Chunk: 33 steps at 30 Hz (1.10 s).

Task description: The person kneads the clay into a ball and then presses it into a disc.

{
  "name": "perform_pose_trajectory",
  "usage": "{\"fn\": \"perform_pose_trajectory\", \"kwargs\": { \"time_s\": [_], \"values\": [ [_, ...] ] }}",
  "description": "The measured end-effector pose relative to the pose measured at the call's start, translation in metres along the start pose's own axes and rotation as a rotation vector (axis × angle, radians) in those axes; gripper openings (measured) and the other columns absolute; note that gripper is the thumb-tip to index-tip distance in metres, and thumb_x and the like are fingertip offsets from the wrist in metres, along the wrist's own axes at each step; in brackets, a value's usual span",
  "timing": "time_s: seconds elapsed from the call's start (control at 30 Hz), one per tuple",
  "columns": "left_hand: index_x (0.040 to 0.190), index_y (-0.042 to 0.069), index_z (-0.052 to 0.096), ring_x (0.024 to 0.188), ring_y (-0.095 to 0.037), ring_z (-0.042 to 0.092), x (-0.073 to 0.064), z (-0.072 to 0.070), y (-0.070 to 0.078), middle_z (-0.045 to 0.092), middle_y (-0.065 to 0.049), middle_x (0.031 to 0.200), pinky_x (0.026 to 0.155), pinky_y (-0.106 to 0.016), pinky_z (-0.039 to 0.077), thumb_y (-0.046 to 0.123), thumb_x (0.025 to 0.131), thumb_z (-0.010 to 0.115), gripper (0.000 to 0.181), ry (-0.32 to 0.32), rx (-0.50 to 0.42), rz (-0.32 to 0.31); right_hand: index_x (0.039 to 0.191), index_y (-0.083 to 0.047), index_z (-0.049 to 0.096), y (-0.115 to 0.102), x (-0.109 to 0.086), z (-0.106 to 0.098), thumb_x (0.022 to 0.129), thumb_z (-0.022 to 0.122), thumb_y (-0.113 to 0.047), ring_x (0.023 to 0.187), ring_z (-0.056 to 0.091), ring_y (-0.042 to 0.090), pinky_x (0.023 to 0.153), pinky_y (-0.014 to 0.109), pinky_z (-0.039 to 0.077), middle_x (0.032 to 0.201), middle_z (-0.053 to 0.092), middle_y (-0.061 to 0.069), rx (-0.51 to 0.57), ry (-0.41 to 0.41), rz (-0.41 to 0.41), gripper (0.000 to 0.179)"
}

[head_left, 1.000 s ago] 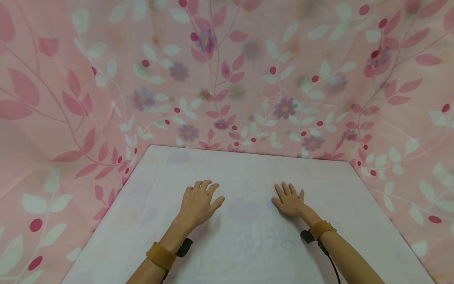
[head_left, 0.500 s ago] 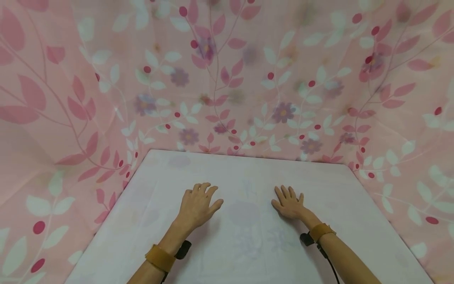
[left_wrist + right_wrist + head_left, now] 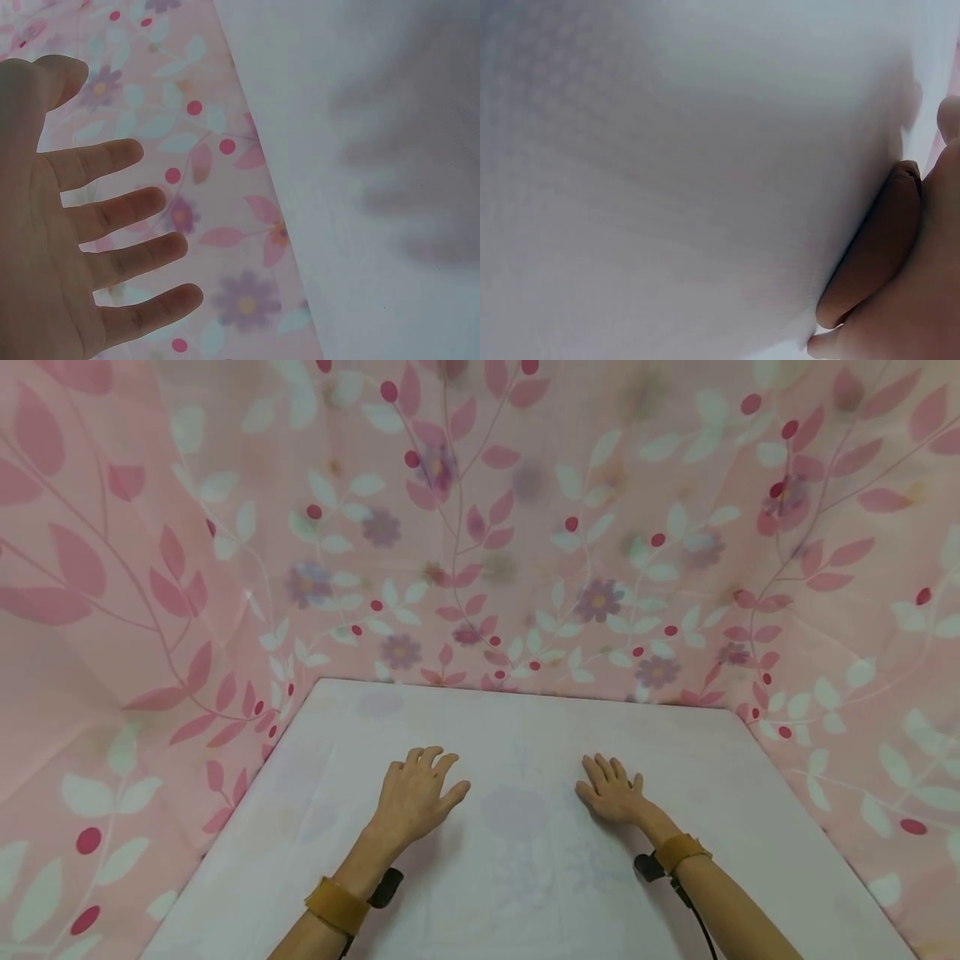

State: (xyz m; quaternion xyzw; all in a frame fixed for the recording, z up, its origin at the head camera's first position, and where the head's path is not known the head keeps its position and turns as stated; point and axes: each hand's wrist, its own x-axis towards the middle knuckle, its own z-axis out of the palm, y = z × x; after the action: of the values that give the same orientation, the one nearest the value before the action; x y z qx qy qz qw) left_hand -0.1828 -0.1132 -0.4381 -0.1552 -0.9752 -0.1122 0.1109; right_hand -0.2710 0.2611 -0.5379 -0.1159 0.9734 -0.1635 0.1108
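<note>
My left hand (image 3: 414, 795) hovers over the left part of the white-covered table (image 3: 517, 893), palm down with its fingers spread and slightly bent. In the left wrist view the same hand (image 3: 52, 225) holds nothing, and its shadow falls on the white cloth apart from it. On the right side, my right hand (image 3: 613, 792) lies palm down near the tabletop with fingers spread. Seen from the right wrist, that hand (image 3: 907, 277) is very close to the white cloth, its fingertips seeming to touch it. Nothing is held in either hand.
Pink curtains (image 3: 510, 568) with leaves and flowers enclose the table at the back and both sides. Each wrist wears a tan band, left band (image 3: 337, 906) and right band (image 3: 681, 852), with a small black camera. A black cable (image 3: 697, 914) runs along the right forearm.
The head view has tilted up slightly, so the curtain and table sit a little lower in the picture. Both hands keep nearly the same pose and place over the table.
</note>
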Motion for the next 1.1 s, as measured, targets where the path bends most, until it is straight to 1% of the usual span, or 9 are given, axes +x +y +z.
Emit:
{"fn": "perform_pose_trajectory", "kwargs": {
  "time_s": [0.13, 0.2, 0.3, 0.4, 0.43, 0.5, 0.73, 0.93, 1.1],
  "values": [
    [0.135, 0.018, 0.059, 0.128, -0.032, 0.049, 0.0, 0.001, -0.001, 0.056, -0.011, 0.138, 0.095, -0.053, 0.047, 0.055, 0.098, 0.049, 0.053, 0.002, 0.002, -0.005, 0.158, -0.007, 0.017, -0.001, -0.002, -0.002, 0.102, 0.032, -0.058, 0.146, 0.002, 0.052, 0.103, 0.079, -0.008, 0.163, 0.01, 0.024, 0.011, -0.009, 0.002, 0.078],
    [0.134, 0.018, 0.06, 0.128, -0.032, 0.049, 0.0, 0.002, -0.001, 0.056, -0.011, 0.138, 0.094, -0.053, 0.047, 0.055, 0.098, 0.05, 0.053, 0.004, 0.003, -0.006, 0.158, -0.007, 0.017, -0.003, -0.003, -0.004, 0.101, 0.031, -0.06, 0.146, 0.002, 0.053, 0.103, 0.079, -0.008, 0.163, 0.01, 0.024, 0.016, -0.02, -0.005, 0.079],
    [0.134, 0.018, 0.06, 0.128, -0.032, 0.049, 0.0, 0.002, -0.001, 0.056, -0.011, 0.138, 0.094, -0.053, 0.047, 0.054, 0.097, 0.05, 0.053, 0.006, 0.001, -0.007, 0.159, -0.009, 0.014, -0.006, -0.006, -0.009, 0.101, 0.028, -0.06, 0.146, 0.001, 0.051, 0.104, 0.078, -0.008, 0.163, 0.008, 0.024, 0.018, -0.045, 0.009, 0.079],
    [0.134, 0.018, 0.06, 0.128, -0.032, 0.049, 0.002, 0.002, 0.0, 0.056, -0.011, 0.138, 0.095, -0.053, 0.047, 0.055, 0.098, 0.05, 0.053, 0.005, -0.001, -0.008, 0.159, -0.008, 0.015, -0.008, -0.008, -0.015, 0.102, 0.03, -0.057, 0.145, 0.001, 0.053, 0.103, 0.079, -0.007, 0.162, 0.009, 0.026, 0.041, -0.043, 0.011, 0.077],
    [0.135, 0.018, 0.06, 0.128, -0.032, 0.049, 0.002, 0.002, 0.001, 0.056, -0.011, 0.138, 0.095, -0.053, 0.047, 0.055, 0.098, 0.05, 0.053, 0.005, -0.002, -0.008, 0.159, -0.008, 0.015, -0.009, -0.008, -0.015, 0.103, 0.03, -0.055, 0.146, 0.002, 0.052, 0.104, 0.079, -0.007, 0.162, 0.009, 0.025, 0.037, -0.046, 0.024, 0.075],
    [0.135, 0.018, 0.059, 0.128, -0.032, 0.049, 0.003, 0.002, 0.001, 0.056, -0.011, 0.138, 0.095, -0.053, 0.047, 0.055, 0.098, 0.049, 0.054, 0.005, 0.0, -0.006, 0.158, -0.005, 0.017, -0.01, -0.009, -0.017, 0.103, 0.032, -0.053, 0.145, 0.003, 0.054, 0.103, 0.08, -0.006, 0.161, 0.011, 0.027, 0.045, -0.038, 0.022, 0.074],
    [0.134, 0.018, 0.06, 0.128, -0.032, 0.049, 0.005, 0.003, 0.002, 0.056, -0.011, 0.137, 0.094, -0.053, 0.047, 0.055, 0.097, 0.05, 0.053, 0.016, -0.002, 0.005, 0.157, -0.003, 0.019, -0.011, -0.012, -0.02, 0.103, 0.034, -0.05, 0.145, 0.004, 0.053, 0.104, 0.079, -0.005, 0.161, 0.012, 0.027, 0.024, -0.057, 0.04, 0.073],
    [0.135, 0.018, 0.06, 0.127, -0.032, 0.05, 0.009, 0.001, 0.001, 0.056, -0.011, 0.137, 0.094, -0.053, 0.047, 0.055, 0.097, 0.05, 0.054, 0.018, 0.006, 0.012, 0.157, -0.003, 0.019, -0.012, -0.009, -0.028, 0.104, 0.035, -0.047, 0.145, 0.007, 0.05, 0.104, 0.08, -0.003, 0.16, 0.014, 0.027, 0.004, -0.036, 0.045, 0.07],
    [0.135, 0.018, 0.059, 0.127, -0.033, 0.049, 0.012, 0.0, 0.0, 0.056, -0.011, 0.137, 0.094, -0.053, 0.047, 0.055, 0.097, 0.05, 0.054, 0.019, 0.007, 0.013, 0.157, -0.005, 0.018, -0.005, -0.008, -0.034, 0.104, 0.032, -0.05, 0.145, 0.01, 0.049, 0.103, 0.08, 0.002, 0.159, 0.017, 0.027, 0.033, 0.017, 0.012, 0.071]
  ]
}}
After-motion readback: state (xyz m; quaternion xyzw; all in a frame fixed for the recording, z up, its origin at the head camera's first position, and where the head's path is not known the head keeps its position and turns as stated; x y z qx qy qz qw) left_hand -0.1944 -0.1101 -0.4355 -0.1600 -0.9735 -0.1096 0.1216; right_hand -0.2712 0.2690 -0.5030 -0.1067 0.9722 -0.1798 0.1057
